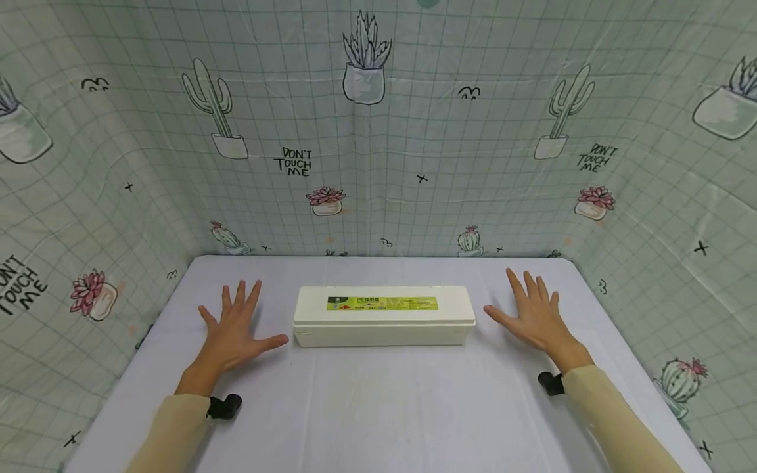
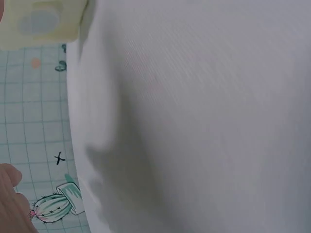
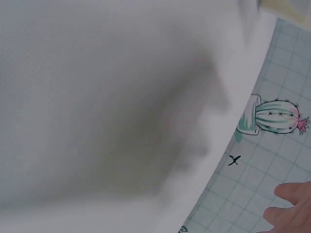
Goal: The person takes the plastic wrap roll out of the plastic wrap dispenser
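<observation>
A long white box (image 1: 384, 334) with a green and yellow label (image 1: 382, 303) on its lid lies crosswise on the table, its lid down. To its left, my left hand (image 1: 233, 334) is spread with fingers straight, the thumb tip close to the box's left end. On the other side my right hand (image 1: 537, 320) is spread too, its thumb pointing at the box's right end across a small gap. Neither hand holds anything. One end of the box (image 2: 41, 22) shows in the left wrist view's top corner; a blurred corner of the box (image 3: 290, 10) appears in the right wrist view.
A white cloth covers the table (image 1: 378, 401). Behind it and along both sides hangs a checked curtain (image 1: 402, 144) printed with potted cacti. Each wrist wears a small black camera mount, the left mount (image 1: 225, 406) and the right mount (image 1: 551, 383).
</observation>
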